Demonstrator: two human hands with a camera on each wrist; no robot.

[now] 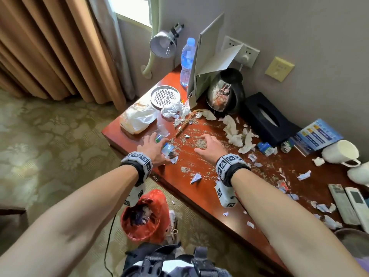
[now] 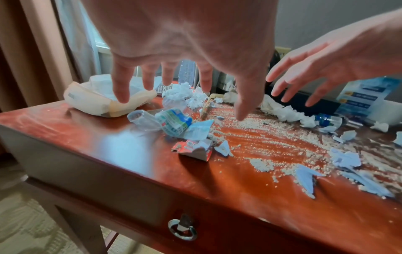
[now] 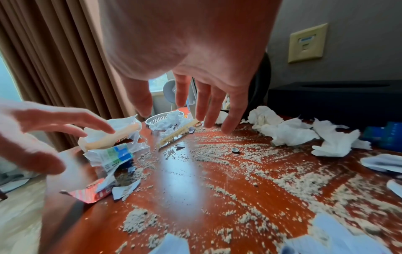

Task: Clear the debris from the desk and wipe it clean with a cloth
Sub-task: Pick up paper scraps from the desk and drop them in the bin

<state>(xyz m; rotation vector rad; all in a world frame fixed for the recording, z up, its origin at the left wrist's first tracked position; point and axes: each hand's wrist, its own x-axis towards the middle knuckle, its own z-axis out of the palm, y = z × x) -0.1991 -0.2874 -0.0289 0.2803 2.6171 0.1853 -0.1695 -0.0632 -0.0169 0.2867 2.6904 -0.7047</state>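
arms bare | wristbands point(image 1: 137, 163) black with checkered marker blocks | both wrists

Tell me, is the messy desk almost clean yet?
Not nearly. Some rubbish already sits in the red bin. Both open hands, left hand and right hand, hover over wrappers and crumbs. Tissues remain, and no cloth shows.

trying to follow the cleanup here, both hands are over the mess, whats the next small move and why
Probably bring the left hand down onto the crumpled wrappers just below its spread fingers and gather them. Both hands are open and hold nothing, the right hand hovers over loose crumbs, and a red-lined bin stands below the desk edge.
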